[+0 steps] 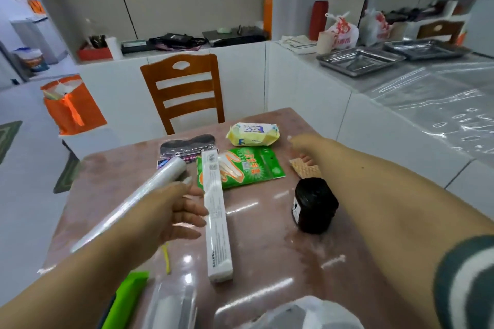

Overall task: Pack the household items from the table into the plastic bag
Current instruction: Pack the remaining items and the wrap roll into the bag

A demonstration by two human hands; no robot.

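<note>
Print shows on the green packet [240,167] and white box [216,215], none of it legible.

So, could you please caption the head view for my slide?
Left hand reaches beside a cling-film roll as the right hand touches a pad.

A long white box [217,218] lies lengthwise at the table's centre. At its 9 o'clock a clear film roll [128,205] slants. At 12 sits a green glove packet [244,167], with a yellow wipes pack [252,134] beyond it and a black packet [187,148] at 11. A black jar [314,204] stands upright at 3. The whitish plastic bag [307,312] lies at 6.
</note>
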